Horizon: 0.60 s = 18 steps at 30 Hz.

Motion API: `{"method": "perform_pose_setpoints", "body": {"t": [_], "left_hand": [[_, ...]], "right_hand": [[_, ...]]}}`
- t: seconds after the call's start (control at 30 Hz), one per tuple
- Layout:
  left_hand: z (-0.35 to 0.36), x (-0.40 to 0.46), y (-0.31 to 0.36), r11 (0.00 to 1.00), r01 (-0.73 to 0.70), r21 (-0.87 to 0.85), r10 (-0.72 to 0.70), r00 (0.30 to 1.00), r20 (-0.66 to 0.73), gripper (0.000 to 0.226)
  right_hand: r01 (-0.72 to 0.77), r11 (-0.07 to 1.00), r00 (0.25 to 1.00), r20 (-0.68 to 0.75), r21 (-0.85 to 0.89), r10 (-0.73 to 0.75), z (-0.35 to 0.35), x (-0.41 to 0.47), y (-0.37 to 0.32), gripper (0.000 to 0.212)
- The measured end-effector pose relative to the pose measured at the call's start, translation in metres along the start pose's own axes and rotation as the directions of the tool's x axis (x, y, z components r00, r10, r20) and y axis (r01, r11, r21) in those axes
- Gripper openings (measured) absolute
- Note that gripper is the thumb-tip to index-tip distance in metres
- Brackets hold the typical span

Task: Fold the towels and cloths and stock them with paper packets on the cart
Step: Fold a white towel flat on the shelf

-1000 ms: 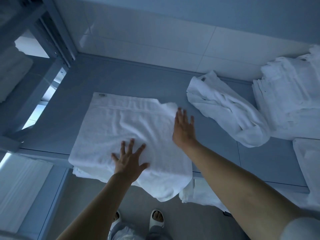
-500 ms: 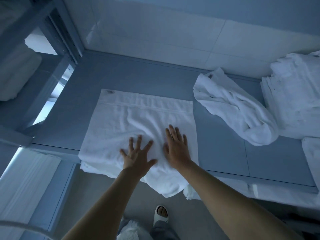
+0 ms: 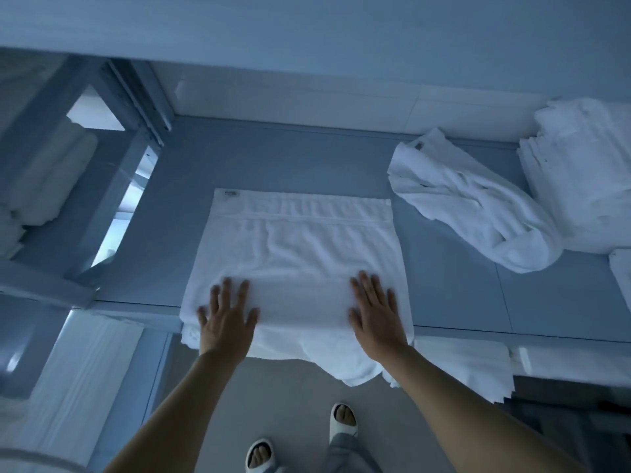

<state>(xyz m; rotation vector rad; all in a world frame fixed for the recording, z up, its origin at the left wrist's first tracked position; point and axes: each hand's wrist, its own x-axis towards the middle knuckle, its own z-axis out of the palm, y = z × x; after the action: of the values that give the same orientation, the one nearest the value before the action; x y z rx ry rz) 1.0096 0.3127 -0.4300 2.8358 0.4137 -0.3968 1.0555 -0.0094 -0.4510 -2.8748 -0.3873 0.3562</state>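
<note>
You had both palms flat on the white towel (image 3: pixel 300 254), which lay spread on the grey shelf (image 3: pixel 273 158) with its near edge hanging over the front lip. Your left hand (image 3: pixel 228 319) pressed the towel's near left corner area, fingers straight and fanned apart. Your right hand (image 3: pixel 377 315) pressed the near right side, fingers straight and only slightly spread. Neither hand curled round the fabric; they simply lay on it, well apart from each other, with smooth cloth between them. A small label (image 3: pixel 231 193) sat at the towel's far left corner, and a woven band ran across the far part.

To the right, a crumpled towel (image 3: pixel 471 206) lay loose on the same shelf, apart from the flat one. Beyond it, against the right edge, stood a stack of folded cloths (image 3: pixel 580 172), which the crumpled towel touched. Left of the shelf, rolled towels (image 3: pixel 47 175) rested in a neighbouring compartment behind a metal upright. Below, your feet in white slippers (image 3: pixel 343 419) stood on the floor.
</note>
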Motion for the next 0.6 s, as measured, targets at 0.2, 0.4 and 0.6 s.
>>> {"method": "perform_pose_setpoints", "body": {"t": [0.2, 0.4, 0.6], "left_hand": [[-0.002, 0.015, -0.039, 0.993, -0.121, 0.011, 0.121, 0.992, 0.027, 0.065], [-0.005, 0.034, -0.061, 0.987, -0.162, 0.003, 0.162, 0.986, 0.044, 0.066], [-0.005, 0.05, -0.07, 0.979, -0.197, 0.045, 0.197, 0.98, 0.004, 0.066]], "right_hand": [[-0.048, 0.999, 0.999, -0.006, 0.0, 0.048, 0.005, 0.0, -0.018, 0.066], [-0.06, 0.998, 0.997, -0.046, 0.021, 0.061, 0.013, 0.014, -0.028, 0.067], [-0.07, 0.997, 0.994, -0.086, 0.025, 0.072, 0.015, 0.025, -0.036, 0.067]]}}
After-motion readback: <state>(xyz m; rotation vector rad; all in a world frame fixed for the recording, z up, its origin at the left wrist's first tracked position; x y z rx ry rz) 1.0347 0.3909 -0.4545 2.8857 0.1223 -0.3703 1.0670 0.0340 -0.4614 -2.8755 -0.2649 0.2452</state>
